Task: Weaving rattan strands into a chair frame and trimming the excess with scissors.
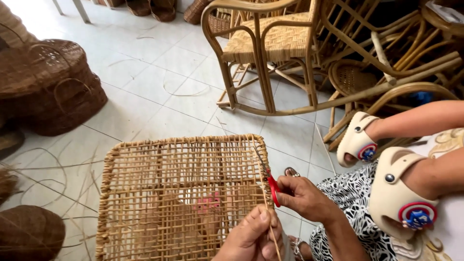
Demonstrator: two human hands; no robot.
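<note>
Head view, looking down at a woven rattan panel [179, 193] standing tilted over a white tiled floor [159, 82]. Right hand [302, 195] at the panel's right edge, fingers curled through the red handles of small scissors [270, 181], blades pointing up along the edge strand. Left hand [251, 237] lower down, thumb and forefinger pressed together, pinching a thin rattan strand [274, 239] that runs up beside the panel's right border. Both hands close together, just off the panel's lower right corner. Something pink showing through the weave, can't tell what. Rattan rocking chair [270, 48] further back, stacked with more cane frames on the right. Dark woven baskets [48, 87] off to the left, loose strands scattered on the tiles. Someone's feet in cream clogs [382, 174] on the right, next to black-and-white patterned fabric [353, 193].
</note>
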